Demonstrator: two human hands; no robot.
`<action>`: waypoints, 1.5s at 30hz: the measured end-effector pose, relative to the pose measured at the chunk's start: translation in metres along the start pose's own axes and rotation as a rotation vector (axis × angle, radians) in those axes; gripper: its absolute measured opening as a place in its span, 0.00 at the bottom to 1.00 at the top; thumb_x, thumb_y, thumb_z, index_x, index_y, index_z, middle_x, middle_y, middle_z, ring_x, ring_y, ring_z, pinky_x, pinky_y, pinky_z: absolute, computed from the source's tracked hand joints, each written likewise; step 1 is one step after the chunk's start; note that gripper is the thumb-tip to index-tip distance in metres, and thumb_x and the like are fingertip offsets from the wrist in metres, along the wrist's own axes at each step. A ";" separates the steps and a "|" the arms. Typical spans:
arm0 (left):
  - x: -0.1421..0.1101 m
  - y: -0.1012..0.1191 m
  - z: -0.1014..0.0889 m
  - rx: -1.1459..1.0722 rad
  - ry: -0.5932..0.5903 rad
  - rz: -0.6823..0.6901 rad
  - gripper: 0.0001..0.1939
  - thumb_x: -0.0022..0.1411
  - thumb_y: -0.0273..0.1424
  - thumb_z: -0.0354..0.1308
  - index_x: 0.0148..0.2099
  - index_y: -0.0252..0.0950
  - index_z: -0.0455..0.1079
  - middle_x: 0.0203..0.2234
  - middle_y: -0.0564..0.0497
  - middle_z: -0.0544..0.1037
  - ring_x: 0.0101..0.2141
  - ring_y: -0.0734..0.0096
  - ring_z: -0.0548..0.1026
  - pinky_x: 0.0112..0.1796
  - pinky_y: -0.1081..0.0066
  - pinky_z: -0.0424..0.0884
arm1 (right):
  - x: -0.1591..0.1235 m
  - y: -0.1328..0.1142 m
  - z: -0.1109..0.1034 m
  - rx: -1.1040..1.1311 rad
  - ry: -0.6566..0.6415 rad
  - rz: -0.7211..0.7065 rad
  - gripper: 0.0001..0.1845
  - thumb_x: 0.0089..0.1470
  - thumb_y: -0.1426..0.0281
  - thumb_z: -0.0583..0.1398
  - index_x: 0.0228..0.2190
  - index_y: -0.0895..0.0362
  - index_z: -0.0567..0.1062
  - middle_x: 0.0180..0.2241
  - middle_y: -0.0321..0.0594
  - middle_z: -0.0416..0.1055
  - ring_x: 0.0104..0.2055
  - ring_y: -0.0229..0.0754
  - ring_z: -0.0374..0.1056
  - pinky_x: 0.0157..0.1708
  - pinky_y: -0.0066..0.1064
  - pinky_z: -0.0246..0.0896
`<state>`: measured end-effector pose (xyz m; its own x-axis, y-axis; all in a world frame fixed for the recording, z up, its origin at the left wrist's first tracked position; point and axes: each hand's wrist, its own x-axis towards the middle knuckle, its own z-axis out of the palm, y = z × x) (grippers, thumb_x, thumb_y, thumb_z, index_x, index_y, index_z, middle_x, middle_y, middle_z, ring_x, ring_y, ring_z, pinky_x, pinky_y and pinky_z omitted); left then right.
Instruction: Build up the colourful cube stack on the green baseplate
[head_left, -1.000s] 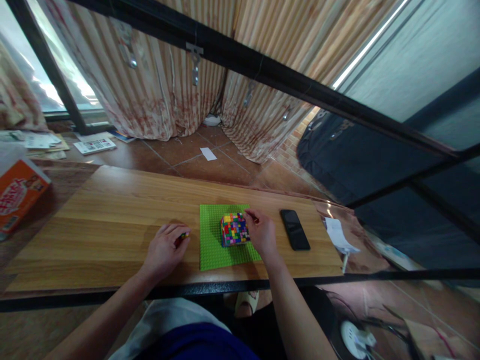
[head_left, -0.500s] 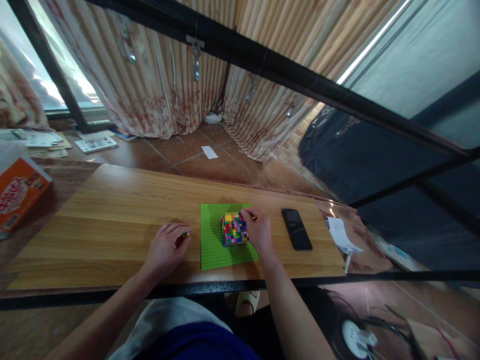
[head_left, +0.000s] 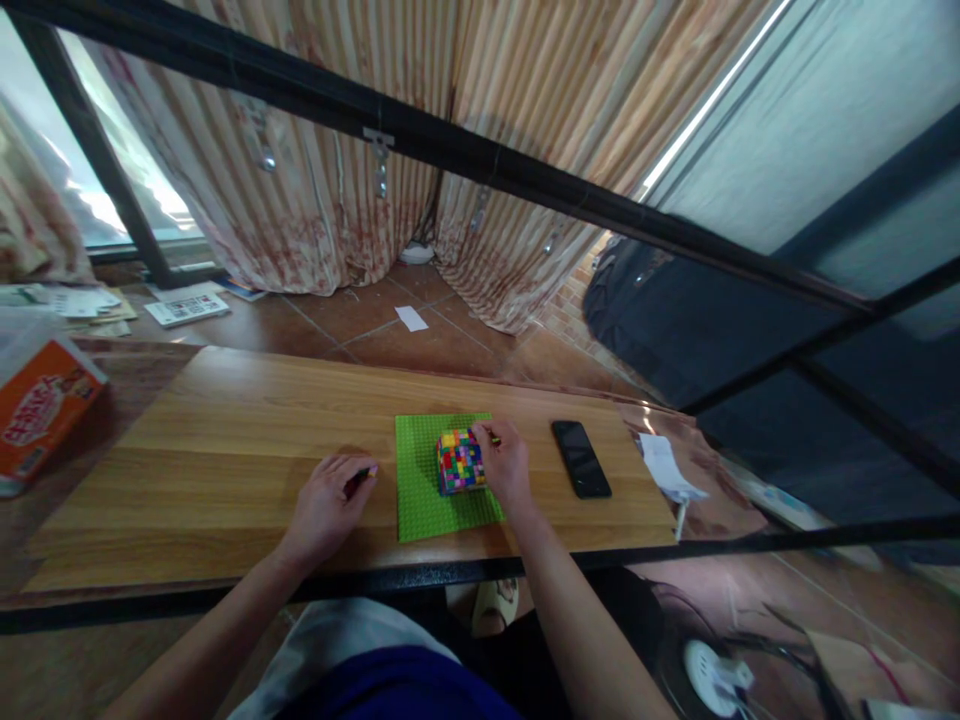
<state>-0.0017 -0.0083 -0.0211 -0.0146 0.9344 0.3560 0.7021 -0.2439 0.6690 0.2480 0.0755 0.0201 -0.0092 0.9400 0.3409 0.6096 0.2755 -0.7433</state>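
Note:
A multicoloured block of small toy bricks (head_left: 459, 464) stands on a green studded baseplate (head_left: 420, 505). My right hand (head_left: 504, 462) is at the block's upper right edge, fingers pinched together, with a bit of yellow, seemingly a small toy brick (head_left: 495, 439), showing between them. The palm hides the block's right side and part of the plate. Left of the plate, my left hand (head_left: 335, 497) rests on the wooden table with its fingers curled closed. Small toy bricks (head_left: 370, 472), with yellow and purple showing, poke out between its thumb and forefinger; how many is hidden.
A black phone (head_left: 581, 458) lies right of the plate on the wooden table (head_left: 247, 440). White paper (head_left: 666, 466) is at the table's right end, an orange box (head_left: 46, 410) beyond its left end. A dark metal bar (head_left: 420, 125) crosses above the far side, before curtains.
The view has shifted slightly, moving the table a little left in the picture. My right hand stays at the block's upper right edge, and my left hand keeps its grip on the small bricks.

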 end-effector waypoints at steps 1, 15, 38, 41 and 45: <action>0.000 0.001 -0.001 -0.025 0.009 -0.011 0.14 0.64 0.40 0.52 0.41 0.39 0.74 0.37 0.47 0.80 0.40 0.62 0.75 0.44 0.62 0.71 | -0.001 -0.003 -0.002 0.004 0.030 -0.006 0.13 0.60 0.66 0.55 0.33 0.56 0.78 0.33 0.42 0.76 0.37 0.42 0.70 0.41 0.34 0.65; -0.004 -0.004 -0.005 -0.432 0.065 -0.195 0.19 0.62 0.45 0.55 0.44 0.36 0.74 0.41 0.45 0.80 0.43 0.63 0.77 0.48 0.61 0.73 | -0.062 -0.077 0.050 0.075 -0.287 -0.229 0.14 0.58 0.75 0.57 0.43 0.51 0.77 0.40 0.41 0.75 0.45 0.43 0.69 0.48 0.35 0.65; -0.004 -0.005 -0.004 -0.521 0.102 -0.261 0.17 0.57 0.43 0.60 0.40 0.36 0.76 0.36 0.46 0.81 0.38 0.64 0.78 0.44 0.65 0.74 | -0.060 -0.075 0.081 0.188 -0.330 -0.175 0.08 0.61 0.73 0.58 0.35 0.54 0.79 0.34 0.38 0.75 0.38 0.38 0.70 0.41 0.27 0.64; -0.003 -0.003 -0.007 -0.496 0.086 -0.253 0.15 0.57 0.42 0.60 0.38 0.36 0.76 0.32 0.48 0.80 0.34 0.67 0.77 0.39 0.69 0.74 | -0.059 -0.074 0.081 0.246 -0.347 -0.130 0.08 0.60 0.73 0.58 0.34 0.54 0.79 0.33 0.37 0.75 0.37 0.38 0.70 0.40 0.27 0.64; -0.002 0.001 -0.013 -0.528 0.071 -0.284 0.12 0.57 0.40 0.60 0.34 0.36 0.76 0.26 0.52 0.78 0.27 0.72 0.73 0.32 0.74 0.71 | -0.060 -0.073 0.079 0.352 -0.375 -0.068 0.08 0.59 0.72 0.58 0.32 0.54 0.79 0.32 0.36 0.76 0.36 0.37 0.71 0.40 0.26 0.64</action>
<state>-0.0101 -0.0139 -0.0121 -0.2103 0.9666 0.1463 0.2157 -0.1001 0.9713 0.1414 0.0153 0.0084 -0.3626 0.9073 0.2131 0.2949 0.3286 -0.8973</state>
